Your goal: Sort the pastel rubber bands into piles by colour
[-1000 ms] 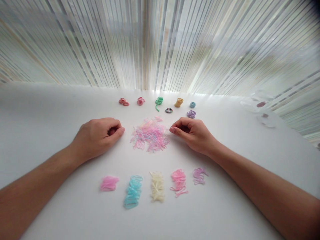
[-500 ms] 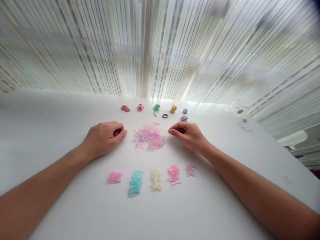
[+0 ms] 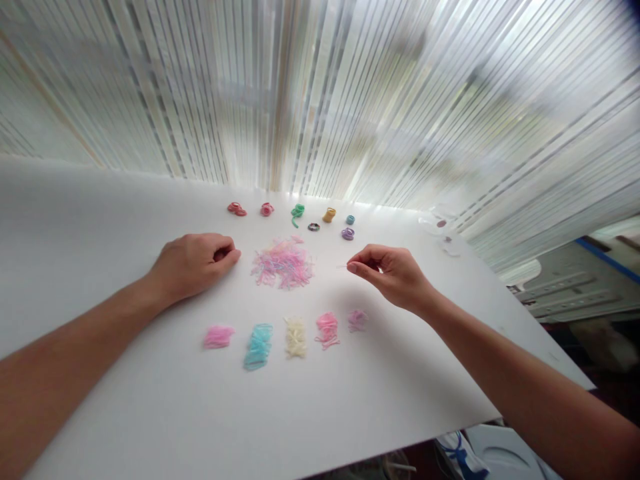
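Note:
In the middle of the white table lies a loose mixed pile of small rubber bands (image 3: pixel 284 264), mostly pink with some lilac and pale ones. My left hand (image 3: pixel 195 267) rests on the table left of the pile, its fingers curled in and thumb against the forefinger; nothing shows in it. To the pile's right, my right hand (image 3: pixel 390 272) is raised a little, pinching a thin pale rubber band (image 3: pixel 341 267) that points toward the pile. A row of sorted bands lies nearer me: pink (image 3: pixel 219 337), blue (image 3: pixel 259 347), cream (image 3: pixel 295 338), deeper pink (image 3: pixel 327 331) and lilac (image 3: pixel 357 321).
Along the back stand small rolled bundles: red (image 3: pixel 237 209), pink (image 3: pixel 267 209), green (image 3: pixel 298 211), gold (image 3: pixel 329 215), blue (image 3: pixel 350 219) and purple (image 3: pixel 348 234). A dark beaded ring (image 3: pixel 313 227) sits among them. Clear plastic pieces (image 3: pixel 449 247) lie at back right, before a striped curtain (image 3: pixel 280 93).
My right hand has drawn away from the pile to the right, carrying the thin band. My left hand keeps its curled pose. The view has turned, showing the table's front right edge.

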The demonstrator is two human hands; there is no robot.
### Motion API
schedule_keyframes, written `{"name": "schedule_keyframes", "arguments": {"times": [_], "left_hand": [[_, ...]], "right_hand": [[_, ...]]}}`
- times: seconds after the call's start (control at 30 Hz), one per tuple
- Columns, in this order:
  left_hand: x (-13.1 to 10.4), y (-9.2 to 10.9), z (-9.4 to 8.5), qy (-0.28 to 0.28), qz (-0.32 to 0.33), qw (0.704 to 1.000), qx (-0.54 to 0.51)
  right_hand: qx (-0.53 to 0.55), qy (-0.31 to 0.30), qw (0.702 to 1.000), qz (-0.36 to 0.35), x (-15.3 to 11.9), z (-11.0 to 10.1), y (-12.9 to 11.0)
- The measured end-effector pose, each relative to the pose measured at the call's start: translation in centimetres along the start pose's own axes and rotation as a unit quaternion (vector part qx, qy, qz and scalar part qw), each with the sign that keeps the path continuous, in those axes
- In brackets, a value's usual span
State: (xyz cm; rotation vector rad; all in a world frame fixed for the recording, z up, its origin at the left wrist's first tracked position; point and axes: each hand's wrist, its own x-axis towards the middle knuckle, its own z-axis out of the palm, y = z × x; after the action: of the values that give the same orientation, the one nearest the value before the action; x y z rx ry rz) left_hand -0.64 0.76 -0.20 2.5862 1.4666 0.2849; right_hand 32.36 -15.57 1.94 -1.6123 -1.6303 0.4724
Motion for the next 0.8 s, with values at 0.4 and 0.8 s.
{"name": "schedule_keyframes", "arguments": {"times": [0.4, 0.8], "left_hand": [[0.2, -0.3, 0.3, 0.004, -0.005, 1.0, 0.012], [0.4, -0.5, 0.3, 0.011, 0.004, 1.0, 0.024]], "right_hand": [[-0.011, 0.028, 0.999, 0.027, -5.5, -2.1, 0.3], [-0.026, -0.019, 0.999, 0.009, -8.3, -0.4, 1.4]]}}
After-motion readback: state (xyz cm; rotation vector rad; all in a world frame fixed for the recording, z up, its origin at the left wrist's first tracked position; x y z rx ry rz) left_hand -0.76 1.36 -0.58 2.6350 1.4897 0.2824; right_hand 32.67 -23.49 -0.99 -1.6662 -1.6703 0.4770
